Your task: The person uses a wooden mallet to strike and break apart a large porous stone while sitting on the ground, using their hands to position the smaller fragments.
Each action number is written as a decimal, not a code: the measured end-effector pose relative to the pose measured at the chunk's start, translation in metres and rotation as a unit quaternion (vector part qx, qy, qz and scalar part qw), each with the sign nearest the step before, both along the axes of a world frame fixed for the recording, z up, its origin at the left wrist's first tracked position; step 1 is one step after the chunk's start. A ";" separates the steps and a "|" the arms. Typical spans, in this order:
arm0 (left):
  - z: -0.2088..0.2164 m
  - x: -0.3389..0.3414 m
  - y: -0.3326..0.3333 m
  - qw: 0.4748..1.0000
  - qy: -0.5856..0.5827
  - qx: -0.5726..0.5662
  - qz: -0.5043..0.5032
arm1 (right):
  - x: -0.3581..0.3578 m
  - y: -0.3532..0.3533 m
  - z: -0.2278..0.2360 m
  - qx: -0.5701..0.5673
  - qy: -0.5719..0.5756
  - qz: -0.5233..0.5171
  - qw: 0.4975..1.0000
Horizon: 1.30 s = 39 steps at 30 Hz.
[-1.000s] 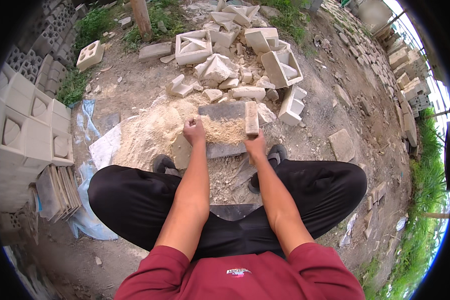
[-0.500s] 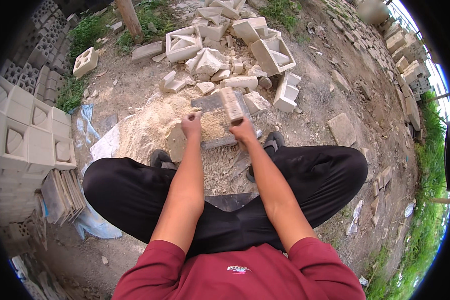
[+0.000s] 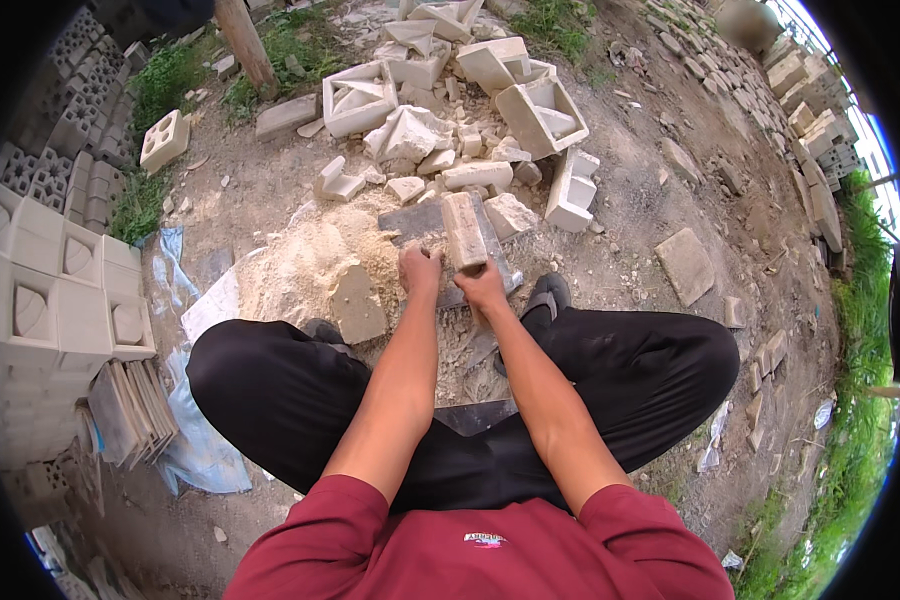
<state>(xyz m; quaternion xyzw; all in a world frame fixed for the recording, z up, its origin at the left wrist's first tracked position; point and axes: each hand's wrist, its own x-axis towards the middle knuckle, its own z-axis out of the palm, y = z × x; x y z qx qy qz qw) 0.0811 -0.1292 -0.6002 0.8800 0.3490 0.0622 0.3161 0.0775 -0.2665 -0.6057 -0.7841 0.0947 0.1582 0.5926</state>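
My right hand [image 3: 483, 287] is wrapped round the near end of a pale oblong block [image 3: 463, 230], which points away from me over a dark flat slab [image 3: 407, 222]. My fingers hide how that end is shaped. Close by on the left, my left hand [image 3: 419, 268] is closed above the slab's near part, its fingers curled in. Whatever may be in it cannot be made out. Beside it rises a heap of pale yellow crumbs and powder [image 3: 305, 255], with a flat stone piece [image 3: 357, 305] leaning at its near side.
Beyond the slab lie broken pale blocks [image 3: 410, 135] and rubble. Stacked pale blocks [image 3: 45, 295] stand at the left, with thin boards [image 3: 132, 405] and blue plastic sheeting [image 3: 198, 440] nearby. My shoes flank the slab. A wooden post [image 3: 247, 48] rises at the far left.
My left hand has moved right, from beside the crumb heap to close by my right hand. My right hand still grips the block, which has shifted slightly nearer to me.
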 end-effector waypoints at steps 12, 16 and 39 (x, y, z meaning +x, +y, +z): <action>-0.013 -0.003 0.018 0.983 0.007 -0.179 0.036 | 0.005 0.028 0.037 0.002 -0.168 0.022 0.986; -0.016 0.000 0.013 0.983 -0.008 -0.177 0.044 | 0.005 0.003 0.002 -0.046 0.021 0.040 0.998; -0.030 0.003 0.016 0.980 -0.037 -0.171 0.091 | 0.024 0.032 0.058 0.016 -0.190 -0.005 0.982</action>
